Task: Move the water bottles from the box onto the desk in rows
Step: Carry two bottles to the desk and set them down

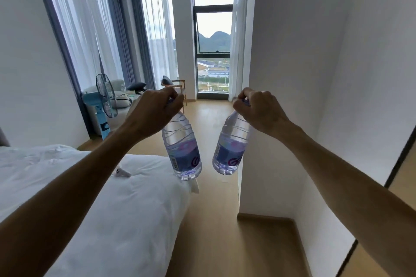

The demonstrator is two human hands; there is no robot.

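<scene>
Two clear water bottles with blue and purple labels hang in the air in front of me. My left hand (155, 110) grips the left bottle (181, 148) by its cap, and the bottle tilts slightly to the right at its base. My right hand (258, 108) holds the right bottle (231, 148) by its cap in the same way, its base leaning left. The bottles hang side by side, a small gap between them, above the wooden floor. Neither the box nor the desk is in view.
A bed with white bedding (108, 198) fills the lower left, a small white object (122, 172) lying on it. A white wall corner (281, 96) stands on the right. The wooden floor aisle (213, 220) runs ahead to a window (212, 47). A blue fan (103, 105) stands at the left.
</scene>
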